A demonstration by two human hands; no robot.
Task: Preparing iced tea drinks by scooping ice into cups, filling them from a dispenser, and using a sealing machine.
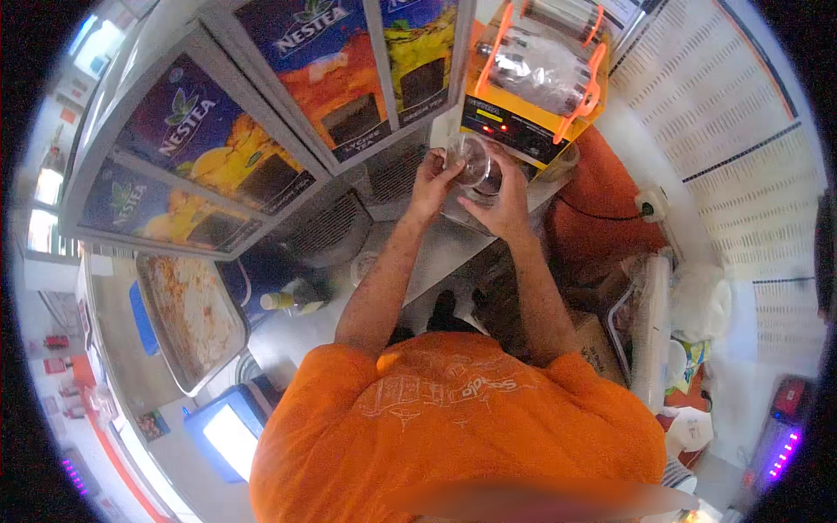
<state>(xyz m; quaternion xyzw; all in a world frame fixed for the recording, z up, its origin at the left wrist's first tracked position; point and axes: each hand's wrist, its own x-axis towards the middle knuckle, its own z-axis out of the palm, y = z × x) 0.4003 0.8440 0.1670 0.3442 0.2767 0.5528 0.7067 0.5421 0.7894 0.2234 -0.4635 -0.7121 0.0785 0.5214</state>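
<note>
A clear round plastic cup [465, 161] is held up in front of the sealing machine. My left hand [431, 186] pinches its left side between thumb and fingers. Curved around the right side is my right hand [507, 202], its thumb low and its fingers at the upper edge. Between my hands the cup's lower part looks dark and blurred, so I cannot tell whether it is one cup or two. Just beyond stands a yellow and black cup sealing machine [510, 131] with orange handles, a roll of clear film [539, 72] and lit red indicators.
A Nestea drink dispenser [314, 85] fills the upper left, with slotted drip trays [327, 229] below. The metal counter [431, 255] runs under my forearms. A stained baking tray [196, 314], a bottle [281, 301] and a lit screen [232, 431] are at left. Cardboard boxes [592, 340] sit at lower right.
</note>
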